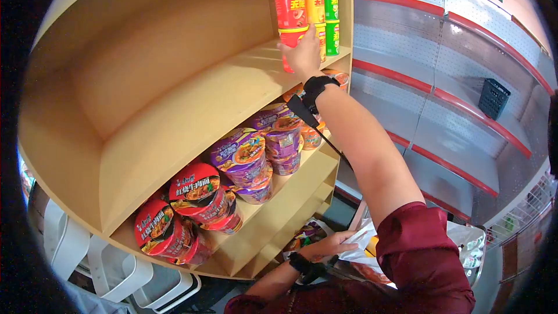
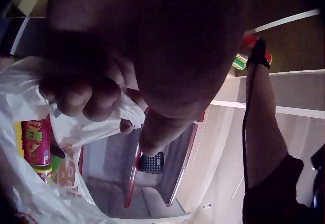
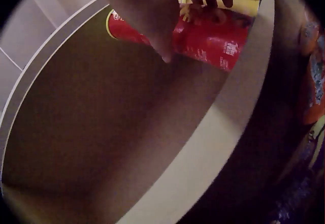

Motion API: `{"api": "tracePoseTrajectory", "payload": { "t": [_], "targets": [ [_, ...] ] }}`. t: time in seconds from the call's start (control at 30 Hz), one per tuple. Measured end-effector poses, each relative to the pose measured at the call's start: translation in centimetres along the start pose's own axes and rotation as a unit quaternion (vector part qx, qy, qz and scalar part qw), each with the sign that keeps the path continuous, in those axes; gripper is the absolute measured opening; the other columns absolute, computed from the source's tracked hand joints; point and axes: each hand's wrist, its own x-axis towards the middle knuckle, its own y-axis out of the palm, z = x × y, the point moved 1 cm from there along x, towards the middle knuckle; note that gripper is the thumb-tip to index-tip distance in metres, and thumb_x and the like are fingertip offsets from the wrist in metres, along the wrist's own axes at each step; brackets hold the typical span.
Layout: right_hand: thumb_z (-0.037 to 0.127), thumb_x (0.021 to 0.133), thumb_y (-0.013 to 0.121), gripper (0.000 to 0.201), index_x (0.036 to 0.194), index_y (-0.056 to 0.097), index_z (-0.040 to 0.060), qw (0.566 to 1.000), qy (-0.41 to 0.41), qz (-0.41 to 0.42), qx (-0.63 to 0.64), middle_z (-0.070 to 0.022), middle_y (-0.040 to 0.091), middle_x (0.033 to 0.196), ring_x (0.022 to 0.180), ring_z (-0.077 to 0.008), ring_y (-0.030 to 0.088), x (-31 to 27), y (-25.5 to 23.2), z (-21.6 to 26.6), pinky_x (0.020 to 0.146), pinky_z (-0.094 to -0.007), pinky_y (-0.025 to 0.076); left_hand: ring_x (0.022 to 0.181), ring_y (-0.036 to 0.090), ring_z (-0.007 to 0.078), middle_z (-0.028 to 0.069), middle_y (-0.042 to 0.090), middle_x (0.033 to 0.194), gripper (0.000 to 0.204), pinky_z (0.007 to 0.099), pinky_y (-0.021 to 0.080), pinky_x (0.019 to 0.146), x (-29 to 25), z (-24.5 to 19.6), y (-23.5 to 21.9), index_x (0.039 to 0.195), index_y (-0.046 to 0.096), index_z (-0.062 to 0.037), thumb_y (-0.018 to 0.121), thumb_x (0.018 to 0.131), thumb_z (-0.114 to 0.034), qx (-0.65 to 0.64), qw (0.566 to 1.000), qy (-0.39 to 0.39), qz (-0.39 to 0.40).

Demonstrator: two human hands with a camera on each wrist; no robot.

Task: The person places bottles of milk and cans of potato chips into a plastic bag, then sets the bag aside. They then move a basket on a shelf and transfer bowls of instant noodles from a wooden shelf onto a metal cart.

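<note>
On the upper shelf, snack cans stand two high at the right end: a red can (image 1: 289, 4), a yellow can (image 1: 315, 3) and a green can (image 1: 331, 3) on top. My right hand (image 1: 303, 57) grips the lower red can (image 1: 289, 36), thumb on its left side and fingers on its right. In the right wrist view the red can (image 3: 213, 38) shows below the fingers. Low down, my left hand (image 1: 328, 247) holds the edge of a white plastic bag (image 1: 359, 237), its fingers curled on the plastic. Inside the bag are a pink-red can (image 2: 36, 141) and others.
Below the cans, a shelf holds red noodle cups (image 1: 197, 193), purple noodle cups (image 1: 244, 154) and orange ones (image 1: 312, 138). Red-edged metal racks (image 1: 395, 75) stand right, with a dark basket (image 1: 494, 99). White baskets (image 1: 119, 270) are at lower left.
</note>
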Motion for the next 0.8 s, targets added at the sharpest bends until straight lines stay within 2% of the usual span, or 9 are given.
{"api": "tracePoseTrajectory", "payload": {
  "t": [0.27,0.37,0.43,0.5,0.6,0.63,0.67,0.73,0.8],
  "targets": [
    [0.019,0.058,0.073,0.08,0.12,0.028,-0.0043,0.998,-0.047,0.04,0.033,-0.0195,0.054,0.1,0.092,-0.0295,0.055,0.9,-1.0,-0.6,0.079,-0.0356,0.044,0.09,0.044,0.0054,-0.0002,0.051,0.102,0.038,0.0213,0.037,0.079,0.7,2.1,-0.5,0.116,0.043,0.0008,0.052,0.084,-0.018,-0.001,0.999,-0.025,0.028],
    [0.019,0.059,0.073,0.079,0.12,0.028,-0.0035,0.995,-0.093,0.041,0.017,-0.0188,0.056,0.099,0.092,-0.0274,0.056,1.3,-2.0,-0.3,0.078,-0.0338,0.045,0.087,0.045,0.0056,0.0003,0.053,0.097,0.038,0.0211,0.038,0.077,0.7,0.6,-0.6,0.114,0.045,0.0008,0.053,0.083,-0.02,0.067,0.997,0.024,-0.006],
    [0.024,0.058,0.073,0.084,0.122,0.025,0.0002,0.988,-0.106,0.07,0.083,-0.0215,0.051,0.101,0.093,-0.033,0.052,1.3,-3.0,-0.2,0.077,-0.0389,0.044,0.087,0.045,0.0056,0.0008,0.053,0.097,0.039,0.0213,0.038,0.077,0.9,0.5,-0.8,0.114,0.044,0.0005,0.053,0.083,-0.02,0.096,0.995,0.014,-0.008],
    [0.025,0.059,0.073,0.083,0.122,0.026,-0.0006,0.986,-0.084,0.098,0.105,-0.0208,0.052,0.102,0.092,-0.0316,0.053,0.9,-5.1,0.3,0.078,-0.0375,0.044,0.088,0.045,0.006,0.0015,0.053,0.098,0.04,0.0221,0.038,0.077,1.0,-1.0,-0.5,0.117,0.043,-0.0002,0.053,0.083,-0.021,0.169,0.985,-0.039,-0.023],
    [0.027,0.06,0.072,0.081,0.121,0.026,-0.0013,0.983,-0.07,0.12,0.116,-0.0176,0.056,0.1,0.089,-0.0278,0.057,-0.2,-8.6,0.0,0.077,-0.0344,0.045,0.089,0.045,0.0067,0.0008,0.053,0.099,0.041,0.0229,0.039,0.078,1.3,-0.7,-0.5,0.118,0.042,-0.0005,0.053,0.084,-0.02,0.157,0.987,-0.038,-0.016],
    [0.027,0.06,0.073,0.082,0.121,0.026,-0.0014,0.98,-0.084,0.115,0.139,-0.017,0.056,0.099,0.089,-0.0273,0.057,-0.2,-8.8,-1.3,0.077,-0.0341,0.045,0.091,0.044,0.0069,-0.0001,0.052,0.101,0.043,0.023,0.038,0.08,1.5,-0.1,-0.5,0.12,0.041,-0.0005,0.053,0.084,-0.02,0.186,0.982,0.034,-0.013],
    [0.027,0.059,0.073,0.083,0.121,0.026,-0.0015,0.976,-0.098,0.108,0.162,-0.0164,0.057,0.099,0.088,-0.0269,0.057,-0.2,-9.5,-2.3,0.077,-0.0338,0.046,0.091,0.044,0.0069,-0.0001,0.052,0.101,0.043,0.023,0.038,0.08,1.6,0.2,-0.4,0.12,0.041,-0.0005,0.053,0.084,-0.02,0.183,0.983,0.032,-0.009],
    [0.023,0.06,0.074,0.081,0.121,0.027,-0.0019,0.97,-0.072,0.135,0.189,-0.0157,0.055,0.102,0.09,-0.0243,0.057,-1.7,-13.3,-2.7,0.078,-0.033,0.045,0.094,0.042,0.0069,-0.0005,0.05,0.106,0.043,0.0229,0.036,0.083,1.9,0.2,-0.3,0.121,0.04,-0.0009,0.053,0.084,-0.019,0.06,0.998,-0.017,-0.027],
    [0.017,0.063,0.072,0.075,0.121,0.028,-0.001,0.953,-0.056,0.181,0.238,-0.0134,0.053,0.106,0.093,-0.0197,0.055,-3.5,-17.2,-3.7,0.08,-0.0313,0.045,0.099,0.04,0.0079,-0.0001,0.047,0.112,0.044,0.0246,0.033,0.087,1.8,-1.9,-0.1,0.124,0.037,-0.0027,0.052,0.084,-0.017,0.111,0.992,-0.04,-0.036]
  ]
}}
